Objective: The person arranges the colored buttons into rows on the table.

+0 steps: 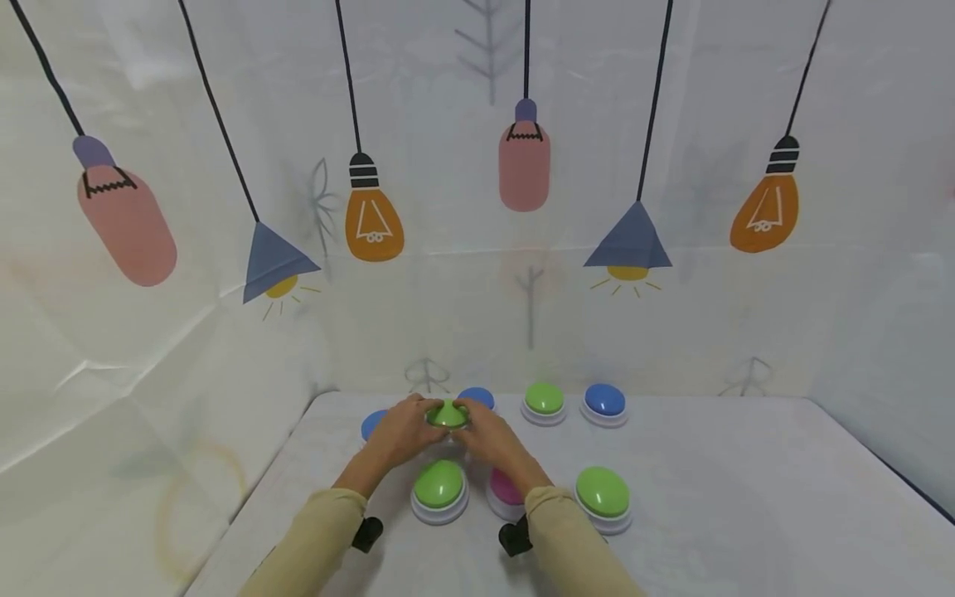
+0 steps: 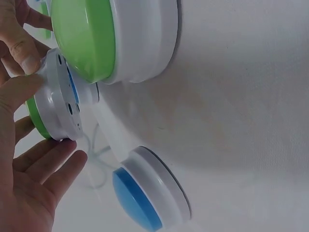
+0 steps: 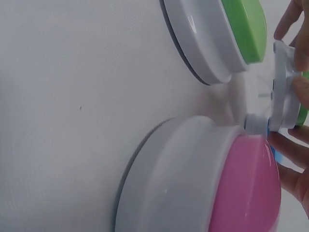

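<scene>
Both hands hold a green push button with a white base (image 1: 448, 414) between them, lifted off the table. My left hand (image 1: 403, 433) grips its left side, thumb on the near side. On the opposite side, my right hand (image 1: 491, 433) grips it too. In the left wrist view the white base (image 2: 53, 99) is tilted, its underside with small holes showing. Nearer me stand another green button (image 1: 438, 485) and a pink button (image 1: 506, 487), partly hidden by the right forearm. A blue button (image 1: 371, 424) is half behind the left hand, and another blue button (image 1: 477, 397) sits behind the held one.
Right of the forearm stands a green button (image 1: 603, 492). Farther back are a green button (image 1: 545, 400) and a blue button (image 1: 605, 400). The white table (image 1: 746, 497) meets a pale cloth backdrop printed with hanging lamps (image 1: 525, 166). Dark wrist cameras (image 1: 367, 535) sit under the sleeves.
</scene>
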### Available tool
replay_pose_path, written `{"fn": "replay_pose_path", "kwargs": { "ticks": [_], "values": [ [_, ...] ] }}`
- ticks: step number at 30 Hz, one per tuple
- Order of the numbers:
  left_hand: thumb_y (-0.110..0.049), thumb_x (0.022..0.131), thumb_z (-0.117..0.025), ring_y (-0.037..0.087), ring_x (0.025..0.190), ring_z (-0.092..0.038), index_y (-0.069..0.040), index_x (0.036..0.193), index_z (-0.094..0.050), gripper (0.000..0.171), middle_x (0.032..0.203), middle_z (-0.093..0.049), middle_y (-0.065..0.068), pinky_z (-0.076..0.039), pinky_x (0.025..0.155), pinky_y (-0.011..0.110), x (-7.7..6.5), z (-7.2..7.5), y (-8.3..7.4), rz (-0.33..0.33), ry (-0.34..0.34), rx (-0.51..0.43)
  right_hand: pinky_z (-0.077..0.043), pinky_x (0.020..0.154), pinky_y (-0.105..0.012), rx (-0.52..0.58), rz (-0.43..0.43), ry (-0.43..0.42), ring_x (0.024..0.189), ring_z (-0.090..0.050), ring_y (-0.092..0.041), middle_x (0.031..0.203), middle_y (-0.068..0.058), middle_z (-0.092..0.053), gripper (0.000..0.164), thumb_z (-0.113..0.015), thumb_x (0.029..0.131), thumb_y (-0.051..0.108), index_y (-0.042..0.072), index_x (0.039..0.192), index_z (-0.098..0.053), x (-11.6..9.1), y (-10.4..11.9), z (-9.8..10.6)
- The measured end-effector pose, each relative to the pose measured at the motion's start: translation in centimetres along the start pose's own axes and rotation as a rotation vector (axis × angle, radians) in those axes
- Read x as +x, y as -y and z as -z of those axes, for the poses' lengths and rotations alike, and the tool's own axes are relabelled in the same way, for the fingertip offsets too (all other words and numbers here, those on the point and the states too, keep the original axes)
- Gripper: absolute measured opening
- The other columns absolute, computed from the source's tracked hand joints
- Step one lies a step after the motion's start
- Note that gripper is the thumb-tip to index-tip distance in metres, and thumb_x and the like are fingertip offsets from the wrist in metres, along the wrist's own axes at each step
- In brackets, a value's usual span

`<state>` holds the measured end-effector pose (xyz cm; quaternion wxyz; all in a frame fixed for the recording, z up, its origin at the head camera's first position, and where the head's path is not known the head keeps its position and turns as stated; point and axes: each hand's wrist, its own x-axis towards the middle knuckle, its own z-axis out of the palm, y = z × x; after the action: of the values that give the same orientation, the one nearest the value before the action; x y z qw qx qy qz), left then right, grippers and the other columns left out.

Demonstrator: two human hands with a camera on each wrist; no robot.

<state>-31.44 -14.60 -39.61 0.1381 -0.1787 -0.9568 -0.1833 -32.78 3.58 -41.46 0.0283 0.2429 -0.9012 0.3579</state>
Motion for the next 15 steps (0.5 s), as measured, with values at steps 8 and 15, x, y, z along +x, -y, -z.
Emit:
{"fn": "replay_pose_path", "kwargs": {
  "ticks": [8,15],
  "values": [
    [-0.026,0.079,-0.082,0.028,0.094,-0.066,-0.006,0.125,-0.066,0.052,0.107,-0.065,0.013,-0.056,0.082,0.043,0.1,0.1,-0.7,-0.038,-0.004,-0.010,-0.044,0.105,-0.052,-0.016,0.029,-0.009,0.125,-0.055,-0.036,0.139,-0.018,-0.055,0.051,-0.064,0.094,0.015,0.004,0.142,-0.047,-0.7,-0.2,1.1],
    [-0.027,0.079,-0.083,0.026,0.091,-0.067,-0.007,0.126,-0.066,0.053,0.106,-0.066,0.012,-0.057,0.077,0.041,0.3,0.3,-2.2,-0.072,-0.028,-0.012,-0.047,0.101,-0.051,-0.068,0.052,-0.019,0.120,-0.058,-0.036,0.134,-0.019,-0.056,0.051,-0.065,0.095,0.016,0.004,0.141,-0.047,-1.7,-0.2,2.6]
  ]
}}
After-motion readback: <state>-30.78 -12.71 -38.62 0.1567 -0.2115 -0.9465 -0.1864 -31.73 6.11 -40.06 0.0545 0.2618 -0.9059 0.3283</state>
